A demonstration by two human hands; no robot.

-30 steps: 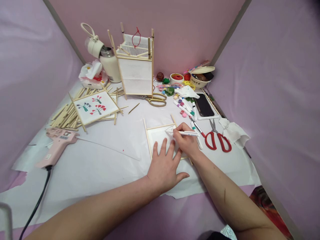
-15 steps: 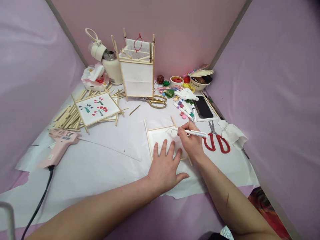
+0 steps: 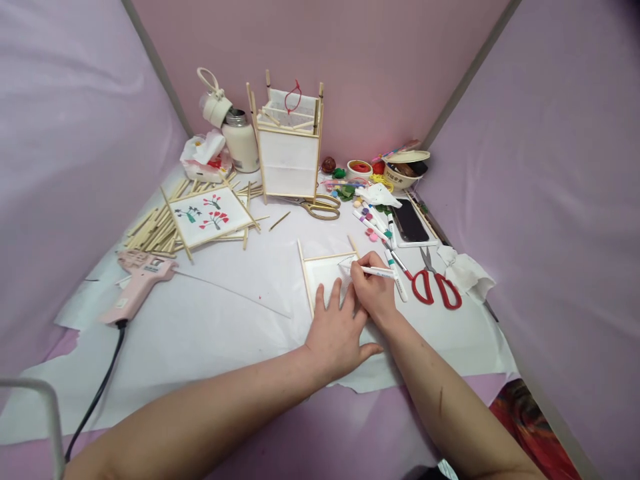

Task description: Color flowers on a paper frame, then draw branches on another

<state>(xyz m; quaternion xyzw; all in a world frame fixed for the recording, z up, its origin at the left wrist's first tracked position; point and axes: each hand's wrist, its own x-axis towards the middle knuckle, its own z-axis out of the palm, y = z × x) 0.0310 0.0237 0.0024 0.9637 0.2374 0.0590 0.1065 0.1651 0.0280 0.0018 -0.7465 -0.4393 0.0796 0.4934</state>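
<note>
A white panel in a thin wooden frame lies flat on the white-covered table. My left hand rests on its lower part with fingers spread, holding nothing. In my right hand is a white marker, pinched between the fingers, its tip at the panel's upper part, where a few thin dark strokes show. The two hands are side by side, and they hide the panel's lower right. Just right of my right hand lie a capped marker and red-handled scissors.
At the left are a pink glue gun, wooden sticks and a framed flower picture. Behind stand a stick lantern frame and an open bottle. A phone and paint supplies sit at the back right.
The view has shifted, so the table things appear further right. My right hand has moved down and left relative to the panel, closer to my left hand, uncovering the markers beside it.
</note>
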